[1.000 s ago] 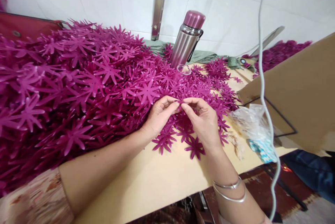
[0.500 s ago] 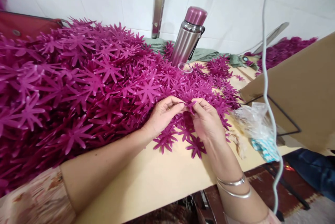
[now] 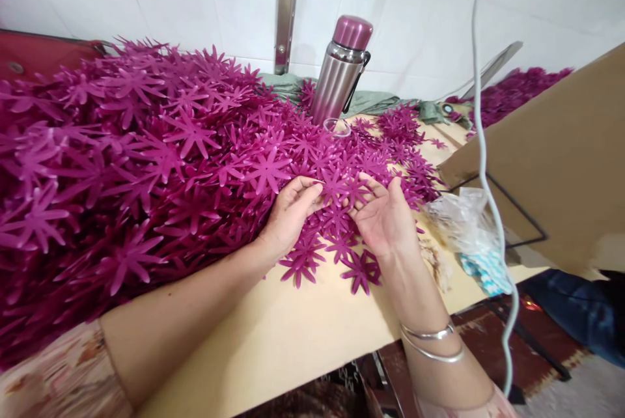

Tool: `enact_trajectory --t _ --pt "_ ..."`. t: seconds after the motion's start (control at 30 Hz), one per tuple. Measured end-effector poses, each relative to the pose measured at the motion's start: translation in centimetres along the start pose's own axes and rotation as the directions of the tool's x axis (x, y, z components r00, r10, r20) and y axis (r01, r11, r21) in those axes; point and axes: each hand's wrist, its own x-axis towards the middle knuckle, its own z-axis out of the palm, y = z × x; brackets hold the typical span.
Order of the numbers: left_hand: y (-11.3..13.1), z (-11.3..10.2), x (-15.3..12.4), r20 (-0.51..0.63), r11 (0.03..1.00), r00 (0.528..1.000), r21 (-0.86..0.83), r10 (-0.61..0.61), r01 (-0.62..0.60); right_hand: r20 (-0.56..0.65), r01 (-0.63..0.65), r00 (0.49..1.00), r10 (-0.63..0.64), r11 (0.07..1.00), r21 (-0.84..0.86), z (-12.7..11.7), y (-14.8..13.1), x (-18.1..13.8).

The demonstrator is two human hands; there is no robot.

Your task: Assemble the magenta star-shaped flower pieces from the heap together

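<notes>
My left hand (image 3: 293, 209) is closed, thumb and forefinger pinching the tip of a flat magenta artificial flower (image 3: 334, 185) with several narrow petals. My right hand (image 3: 383, 216) is turned palm up just right of it, thumb spread away and fingers apart. Its fingertips lie behind petals at the flower's right side; whether they touch it I cannot tell. A big heap of the same magenta flowers (image 3: 146, 157) spreads behind and left of both hands. A few loose flowers (image 3: 360, 271) lie on the pale tabletop (image 3: 273, 333) below the hands.
A steel thermos flask (image 3: 339, 73) with a purple lid stands in the heap near the tiled wall. A clear plastic ring (image 3: 336, 127) lies before it. To the right are a plastic bag (image 3: 463, 216), a cardboard box (image 3: 547, 144) and a hanging white cable (image 3: 481, 112).
My right hand has let go of its pinch, turned palm up and spread its thumb. The flower between the hands now shows its flat face. The whole view has shifted slightly.
</notes>
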Motion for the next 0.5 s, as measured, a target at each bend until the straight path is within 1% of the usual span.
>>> enact_trajectory --t 0.07,0.13,0.27,0.33,0.43,0.5 --pt "0.0 0.0 0.0 -0.008 1.0 1.0 -0.012 -0.004 0.003 -0.031 -0.021 0.999 0.021 1.0 0.008 0.1 -0.2 -0.1" --pt "0.0 0.0 0.1 -0.008 1.0 1.0 -0.02 -0.007 0.007 -0.05 -0.007 0.999 0.007 1.0 -0.001 0.2 -0.2 -0.2" --pt "0.0 -0.1 0.1 -0.015 1.0 1.0 -0.02 -0.012 0.012 -0.053 0.119 0.991 -0.123 0.99 -0.073 0.3 0.0 -0.2" --pt "0.1 -0.1 0.1 -0.032 1.0 0.999 -0.021 -0.01 0.009 -0.089 0.177 0.979 -0.185 0.981 -0.084 0.5 0.1 -0.2" --pt "0.0 -0.2 0.2 -0.041 0.999 0.999 -0.034 -0.009 0.008 -0.139 0.225 0.962 -0.236 0.97 -0.086 1.0 0.2 -0.3" --pt "-0.1 -0.3 0.3 -0.046 0.999 0.999 -0.052 -0.009 0.006 -0.146 0.239 0.957 -0.251 0.967 -0.091 1.2 0.2 -0.4"
